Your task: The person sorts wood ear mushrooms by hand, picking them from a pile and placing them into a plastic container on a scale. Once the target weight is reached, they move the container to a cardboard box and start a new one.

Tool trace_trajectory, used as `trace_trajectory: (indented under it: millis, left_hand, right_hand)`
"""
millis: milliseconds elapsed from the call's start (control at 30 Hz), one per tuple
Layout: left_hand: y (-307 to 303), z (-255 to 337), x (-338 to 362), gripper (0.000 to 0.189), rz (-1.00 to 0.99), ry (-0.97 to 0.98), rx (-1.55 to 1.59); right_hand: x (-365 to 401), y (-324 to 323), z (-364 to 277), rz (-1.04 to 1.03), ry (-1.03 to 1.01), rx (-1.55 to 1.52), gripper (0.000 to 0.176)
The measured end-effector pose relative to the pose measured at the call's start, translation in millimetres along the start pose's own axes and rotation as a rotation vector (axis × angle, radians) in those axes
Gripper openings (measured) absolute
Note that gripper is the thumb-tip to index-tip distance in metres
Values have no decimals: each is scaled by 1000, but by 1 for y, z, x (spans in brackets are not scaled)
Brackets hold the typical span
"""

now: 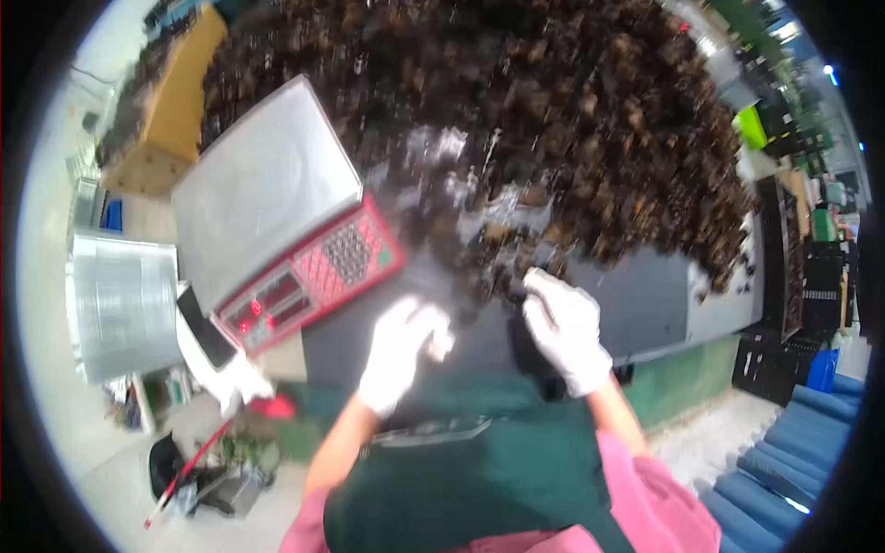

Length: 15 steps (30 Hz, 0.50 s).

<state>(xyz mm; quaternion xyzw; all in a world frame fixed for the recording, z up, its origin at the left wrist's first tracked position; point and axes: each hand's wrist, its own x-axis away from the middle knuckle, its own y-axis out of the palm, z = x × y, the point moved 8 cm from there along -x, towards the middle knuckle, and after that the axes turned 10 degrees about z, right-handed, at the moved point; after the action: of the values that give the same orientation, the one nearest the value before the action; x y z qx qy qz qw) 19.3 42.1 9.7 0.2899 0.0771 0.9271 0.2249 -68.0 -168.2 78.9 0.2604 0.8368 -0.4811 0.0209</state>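
Note:
My left hand (402, 354), in a white glove, hovers over the dark work surface (636, 293) just below the scale. Its fingers bend toward the thumb, but motion blur hides whether anything lies between them. My right hand (567, 334), also gloved in white, is at the near edge of a large heap of dark brown, crinkled dried pieces (599, 120). The right index finger and thumb are apart, with loose dark bits close to the fingertips. A red scale (309, 267) with a wide metal pan (267, 180) stands left of the heap, its red digits lit.
A cardboard box (171, 111) holding similar dark pieces stands at the back left. Beside the scale are a white device with a dark screen (207, 327) and a translucent bin (124, 304). Black crates (770, 364) and blue rolled material (793, 452) lie to the right.

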Motion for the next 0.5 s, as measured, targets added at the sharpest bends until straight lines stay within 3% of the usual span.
trace_trajectory:
  millis: [33,100,233,333,500]
  left_hand:
    - [-1,0,3,19,-10,-68,52]
    - [-10,-9,4,29,80,-167,130]
    - [-22,-22,5,39,91,-141,251]
    - [-28,-24,4,40,110,-156,321]
    - [-32,-27,3,41,129,-142,321]
  right_hand:
    - [6,2,4,20,-87,49,25]
    - [13,4,19,39,36,12,28]
    - [20,7,11,126,-104,-23,31]
    - [18,16,2,78,-160,17,28]
    - [-22,33,-26,137,-285,-21,29]
